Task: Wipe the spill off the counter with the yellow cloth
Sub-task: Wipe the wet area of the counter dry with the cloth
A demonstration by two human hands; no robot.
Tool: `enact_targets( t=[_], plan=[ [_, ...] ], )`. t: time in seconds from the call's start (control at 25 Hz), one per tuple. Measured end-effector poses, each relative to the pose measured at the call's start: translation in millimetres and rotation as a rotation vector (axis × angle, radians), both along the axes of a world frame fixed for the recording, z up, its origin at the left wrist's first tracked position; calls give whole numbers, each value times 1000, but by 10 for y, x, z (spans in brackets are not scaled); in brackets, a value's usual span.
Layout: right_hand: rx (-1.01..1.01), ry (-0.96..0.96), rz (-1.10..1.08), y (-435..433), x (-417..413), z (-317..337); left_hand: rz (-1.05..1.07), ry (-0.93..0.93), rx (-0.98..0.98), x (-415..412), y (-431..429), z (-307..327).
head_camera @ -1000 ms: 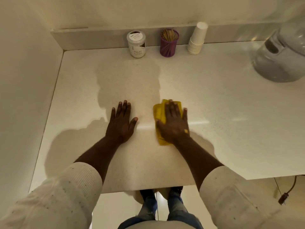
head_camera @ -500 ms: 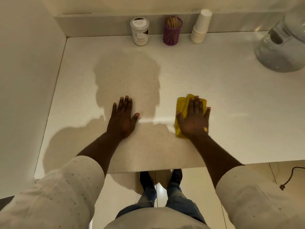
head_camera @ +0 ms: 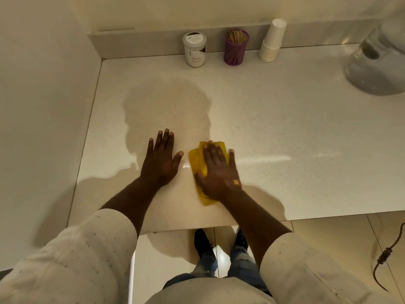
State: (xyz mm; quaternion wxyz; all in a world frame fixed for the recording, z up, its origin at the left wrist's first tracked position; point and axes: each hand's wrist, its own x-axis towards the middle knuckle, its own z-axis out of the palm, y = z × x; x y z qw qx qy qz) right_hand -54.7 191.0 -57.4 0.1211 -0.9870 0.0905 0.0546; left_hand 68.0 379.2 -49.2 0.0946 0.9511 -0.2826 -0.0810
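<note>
Nearest the camera, two white sleeves [head_camera: 72,257] are framing the view, with jeans and dark shoes [head_camera: 202,239] showing below the front edge of the counter [head_camera: 274,128]. On the counter, near that edge, the right hand [head_camera: 219,172] is lying palm down on the yellow cloth [head_camera: 198,160], fingers extended and close together, pressing the cloth flat against the surface rather than gripping it. The cloth is showing past the fingertips, along the thumb side and below the heel of the hand. Just beside it, apart from the cloth, the left hand [head_camera: 161,160] is resting flat on the bare counter, fingers straight and slightly spread, thumb angled out toward the cloth, holding nothing. The spill itself cannot be told apart from shadow and glare on the pale surface. Along the back wall are standing a white jar [head_camera: 195,49], a purple toothpick holder [head_camera: 236,48] and a stack of paper cups [head_camera: 272,40]. A clear appliance [head_camera: 377,62] is occupying the far right corner.
</note>
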Motion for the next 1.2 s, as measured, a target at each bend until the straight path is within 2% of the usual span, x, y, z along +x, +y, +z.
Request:
enact_targets(
  t=[0.28, 0.48, 0.64, 0.8, 0.88, 0.96, 1.2],
  plan=[
    [-77, 39, -385, -1348, -379, 47, -8, 18, -20, 15, -49, -74],
    [-73, 40, -452, -1483, -230, 8, 5, 33, -17, 113, -109, -91],
    [-59, 27, -374, -1183, 215, 43, 5, 37, -10, 207, -210, -97],
    [8, -25, -50, -361, 469, -10, -10, 28, -19, 291, -386, -84],
    [31, -45, 43, -250, 464, -47, -30, 12, -21, 380, -529, -58],
    [23, -46, 41, -468, 497, -43, -37, -12, -14, 476, -683, -30],
    [-26, -33, -211, -1819, 567, -12, -34, 8, 10, 612, -1147, -33]
  ],
)
